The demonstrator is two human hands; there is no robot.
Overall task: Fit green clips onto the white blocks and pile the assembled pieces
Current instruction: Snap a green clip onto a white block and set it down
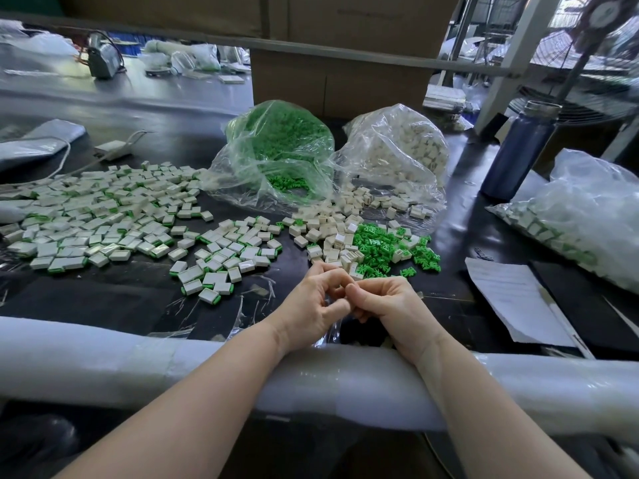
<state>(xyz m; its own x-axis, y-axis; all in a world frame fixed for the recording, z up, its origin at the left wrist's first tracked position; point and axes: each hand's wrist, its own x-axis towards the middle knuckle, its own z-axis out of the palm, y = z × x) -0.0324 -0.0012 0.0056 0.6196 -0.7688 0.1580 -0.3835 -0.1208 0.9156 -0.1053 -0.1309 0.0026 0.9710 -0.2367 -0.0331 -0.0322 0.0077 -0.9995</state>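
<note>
Forearms over padded table edge [103,361], left hand [313,307] and right hand [387,305] fingertips pinched together, held part hidden, loose green clips [383,245] and white blocks [325,223] just beyond, assembled pieces [103,219] spread left, bag of clips [276,146], bag of blocks [401,146] behind.

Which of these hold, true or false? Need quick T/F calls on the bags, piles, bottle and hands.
1. The bag of green clips lies left of the bag of white blocks. True.
2. The assembled pieces are piled right of the hands. False: they spread on the left.
3. The blue bottle lies on its side. False: it stands upright.
4. The left hand and right hand meet, fingers curled. True.
</note>
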